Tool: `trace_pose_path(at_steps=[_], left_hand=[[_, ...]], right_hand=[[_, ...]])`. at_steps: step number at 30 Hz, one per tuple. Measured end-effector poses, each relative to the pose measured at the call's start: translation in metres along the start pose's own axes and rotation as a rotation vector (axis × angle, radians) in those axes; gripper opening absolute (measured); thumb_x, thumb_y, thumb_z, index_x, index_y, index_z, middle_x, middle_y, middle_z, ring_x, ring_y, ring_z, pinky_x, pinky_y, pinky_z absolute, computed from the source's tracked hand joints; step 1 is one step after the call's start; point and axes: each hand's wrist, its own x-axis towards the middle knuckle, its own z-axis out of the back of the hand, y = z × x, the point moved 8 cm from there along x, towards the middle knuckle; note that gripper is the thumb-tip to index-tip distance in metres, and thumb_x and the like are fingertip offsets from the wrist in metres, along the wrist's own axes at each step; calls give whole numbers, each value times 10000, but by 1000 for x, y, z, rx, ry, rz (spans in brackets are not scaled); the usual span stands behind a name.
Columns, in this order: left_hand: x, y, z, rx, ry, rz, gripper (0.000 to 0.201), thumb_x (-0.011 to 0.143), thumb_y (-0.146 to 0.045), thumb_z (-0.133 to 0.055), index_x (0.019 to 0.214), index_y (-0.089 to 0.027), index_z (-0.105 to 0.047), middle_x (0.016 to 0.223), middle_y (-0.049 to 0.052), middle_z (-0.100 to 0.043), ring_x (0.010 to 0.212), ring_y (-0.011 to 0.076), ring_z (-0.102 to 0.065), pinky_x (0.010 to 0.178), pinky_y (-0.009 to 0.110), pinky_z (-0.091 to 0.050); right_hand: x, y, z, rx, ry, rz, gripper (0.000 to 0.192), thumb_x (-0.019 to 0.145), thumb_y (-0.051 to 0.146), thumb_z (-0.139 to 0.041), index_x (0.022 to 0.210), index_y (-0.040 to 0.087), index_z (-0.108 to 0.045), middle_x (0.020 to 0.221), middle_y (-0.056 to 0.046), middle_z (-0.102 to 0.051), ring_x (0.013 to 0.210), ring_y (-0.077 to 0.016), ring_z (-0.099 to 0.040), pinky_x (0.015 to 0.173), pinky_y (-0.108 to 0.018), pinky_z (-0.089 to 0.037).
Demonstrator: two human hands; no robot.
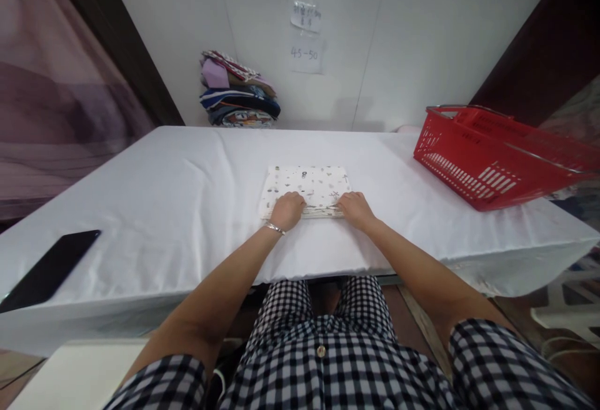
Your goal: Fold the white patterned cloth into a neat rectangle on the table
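Observation:
A folded white cloth [307,184] with small dark and coloured prints lies flat on the white-covered table, its layered edge toward me. At its near left corner, my left hand [287,210] has its fingers closed on the edge, a silver bracelet round the wrist. My right hand [357,210] grips the near right edge in the same way. Both thumbs are partly hidden at the layers. Whether the cloth is a garment or a sheet, I cannot tell.
A red plastic basket [487,154] stands at the table's right. Folded fabrics [241,94] are stacked at the back, against the wall with paper signs [305,54]. A black phone-like slab [51,269] lies at the front left of the white tablecloth [164,210].

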Motion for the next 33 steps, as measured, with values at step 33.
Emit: trace_pose_path(at_steps=[33], left_hand=[[-27,-25,-27,95,48,-214,523,877,-419,-429,1344,-189,-390,1428,91,-374,1331,245,-296,1087,454,-229]], right_hand=[[-26,62,-23,231,-20,233,452,902,277,-381,1334,151,-425,1395,-103,-414,1304,-225,-344,1090,-454,-244]])
